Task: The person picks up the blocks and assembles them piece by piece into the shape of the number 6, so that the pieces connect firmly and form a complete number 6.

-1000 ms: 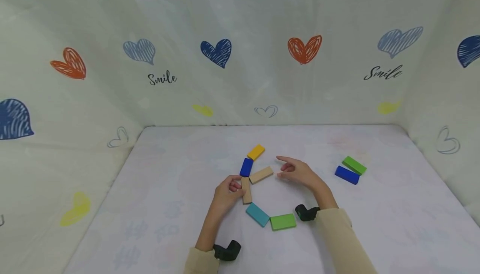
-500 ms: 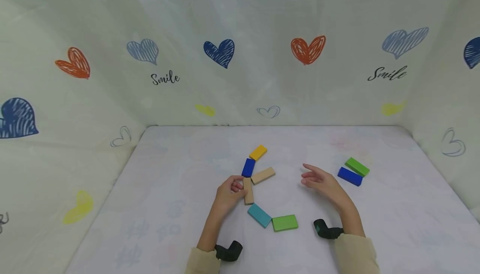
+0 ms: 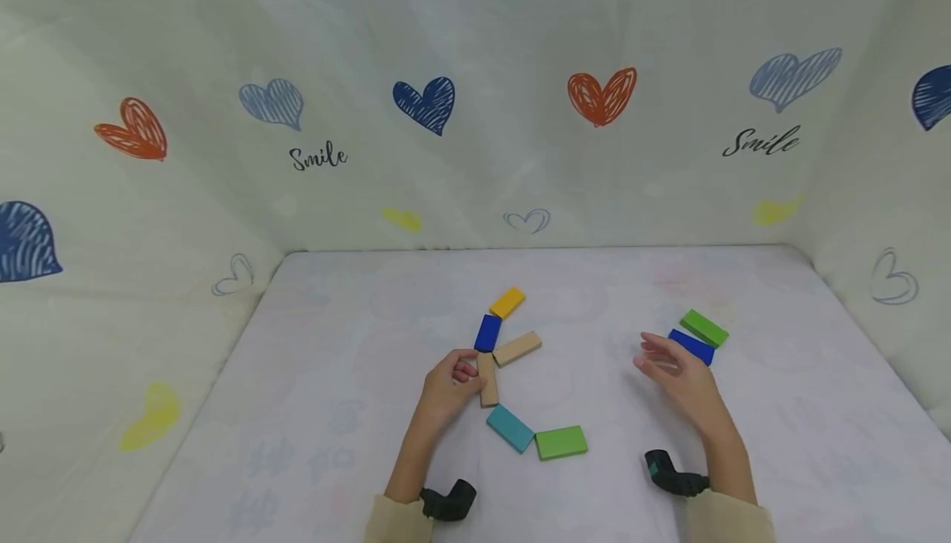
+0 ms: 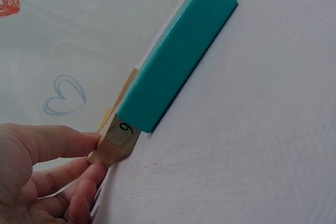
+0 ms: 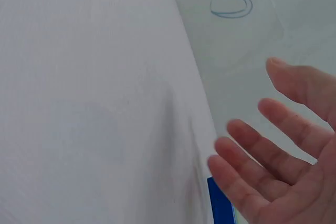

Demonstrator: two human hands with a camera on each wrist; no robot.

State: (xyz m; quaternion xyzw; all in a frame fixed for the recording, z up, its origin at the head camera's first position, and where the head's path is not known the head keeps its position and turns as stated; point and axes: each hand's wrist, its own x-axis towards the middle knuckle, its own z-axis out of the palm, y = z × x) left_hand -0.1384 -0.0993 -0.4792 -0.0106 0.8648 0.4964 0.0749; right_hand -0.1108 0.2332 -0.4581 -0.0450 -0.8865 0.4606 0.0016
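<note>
My left hand (image 3: pixel 446 390) pinches a plain wooden block (image 3: pixel 488 380) between thumb and fingers; in the left wrist view its end bears a number. A second wooden block (image 3: pixel 518 348) slants off its top, beside a dark blue block (image 3: pixel 488 333) with a yellow block (image 3: pixel 508 303) above. Below the pinched block lie a teal block (image 3: pixel 510 428) and a light green block (image 3: pixel 560 442), end to end. My right hand (image 3: pixel 679 374), empty with fingers spread, hovers just in front of another blue block (image 3: pixel 693 346), partly covering it in the head view. A green block (image 3: pixel 703 328) lies behind that one.
The white table (image 3: pixel 357 320) is backed by a hanging cloth (image 3: pixel 505 172) printed with hearts and words, which also rises at both sides. Each wrist carries a black camera, the left (image 3: pixel 449 500) and the right (image 3: pixel 672 474).
My right hand has moved rightward from beside the slanting wooden block to the blue and green pair, its fingers spreading. My left hand keeps its pinch on the wooden block.
</note>
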